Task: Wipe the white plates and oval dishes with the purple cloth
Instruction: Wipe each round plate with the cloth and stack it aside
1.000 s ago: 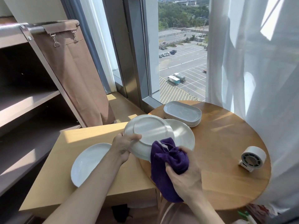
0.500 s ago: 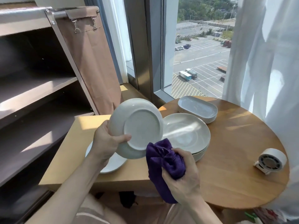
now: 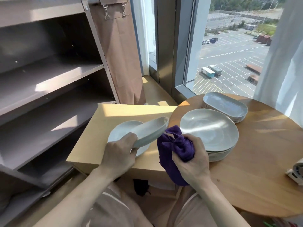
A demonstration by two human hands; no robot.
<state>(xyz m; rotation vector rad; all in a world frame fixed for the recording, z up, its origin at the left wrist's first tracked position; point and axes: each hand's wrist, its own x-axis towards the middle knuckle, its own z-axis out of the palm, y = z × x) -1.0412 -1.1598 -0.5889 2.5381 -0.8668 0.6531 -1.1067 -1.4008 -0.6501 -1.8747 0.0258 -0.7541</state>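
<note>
White round plate [image 3: 150,131]: tilted, at 1 o'clock of the left hand [image 3: 119,151], which grips its near rim over a second white plate [image 3: 120,133] on the pale rectangular table [image 3: 105,122]. Purple cloth [image 3: 173,148]: bunched in the right hand [image 3: 191,161], fist closed round it, touching the held plate's edge. Stack of white round plates [image 3: 209,130] at 1 o'clock of the right hand; stack of white oval dishes [image 3: 225,105] beyond. Forearms extended forward.

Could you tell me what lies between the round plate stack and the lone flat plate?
Head view: the purple cloth in the right hand, beside the tilted plate the left hand holds.
</note>
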